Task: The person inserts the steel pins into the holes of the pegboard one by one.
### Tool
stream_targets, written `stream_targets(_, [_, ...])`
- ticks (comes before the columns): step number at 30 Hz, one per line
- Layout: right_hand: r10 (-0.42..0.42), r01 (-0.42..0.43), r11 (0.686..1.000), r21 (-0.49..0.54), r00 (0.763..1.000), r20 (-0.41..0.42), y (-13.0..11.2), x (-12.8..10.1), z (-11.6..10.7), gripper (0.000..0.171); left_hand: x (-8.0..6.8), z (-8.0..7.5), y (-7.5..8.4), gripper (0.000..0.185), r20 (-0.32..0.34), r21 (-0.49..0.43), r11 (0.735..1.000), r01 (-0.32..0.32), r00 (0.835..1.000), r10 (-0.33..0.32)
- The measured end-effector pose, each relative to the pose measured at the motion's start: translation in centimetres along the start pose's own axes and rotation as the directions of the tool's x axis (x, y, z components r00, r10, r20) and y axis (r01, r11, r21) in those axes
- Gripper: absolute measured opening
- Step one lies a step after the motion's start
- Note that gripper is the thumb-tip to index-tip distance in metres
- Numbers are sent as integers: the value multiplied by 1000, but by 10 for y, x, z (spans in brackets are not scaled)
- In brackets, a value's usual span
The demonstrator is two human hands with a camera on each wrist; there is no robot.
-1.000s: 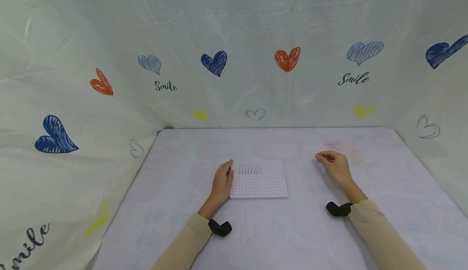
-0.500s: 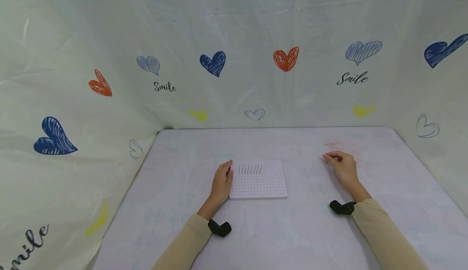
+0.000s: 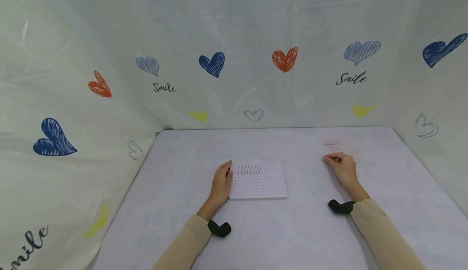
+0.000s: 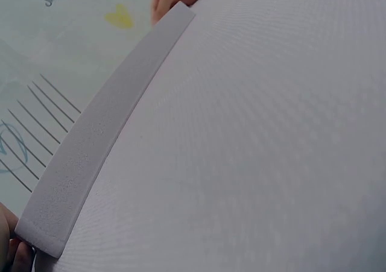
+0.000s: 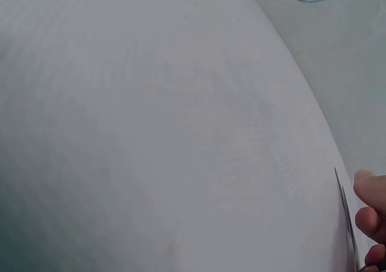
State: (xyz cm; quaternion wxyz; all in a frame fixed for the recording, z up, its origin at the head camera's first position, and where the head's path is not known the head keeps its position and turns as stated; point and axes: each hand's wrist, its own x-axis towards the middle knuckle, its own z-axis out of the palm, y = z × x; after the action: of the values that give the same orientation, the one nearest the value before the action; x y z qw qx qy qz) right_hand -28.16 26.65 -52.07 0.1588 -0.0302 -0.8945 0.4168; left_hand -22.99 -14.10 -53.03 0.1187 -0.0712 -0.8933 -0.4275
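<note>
A white pegboard (image 3: 257,186) with rows of small holes lies mid-table. Several thin dark pins (image 3: 250,169) stand in a row near its far left corner; in the left wrist view the pins (image 4: 41,136) rise from its top face. My left hand (image 3: 221,182) rests against the board's left edge, fingers pointing forward. Its fingers (image 4: 21,257) show at the board's corner in the left wrist view. To the right of the board, my right hand (image 3: 343,169) pinches a thin pin (image 5: 347,211) between thumb and fingertips, its tip pointing left in the head view.
A pale cloth covers the table (image 3: 256,233). Faint reddish thin things (image 3: 332,143) lie beyond my right hand. A white curtain (image 3: 234,26) printed with hearts hangs behind and at both sides. Dark cameras (image 3: 219,229) sit on both wrists.
My right hand has moved slightly to the right, and a thin pin now shows at its fingertips. The left hand and the board hold their place.
</note>
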Motion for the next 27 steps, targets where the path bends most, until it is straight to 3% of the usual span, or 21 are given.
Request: stream_targets(27, [-126,122,989,-87,991,-43,6,-1,8,16,-2,-1,0,43,2,-11,1000,-16,1000,16])
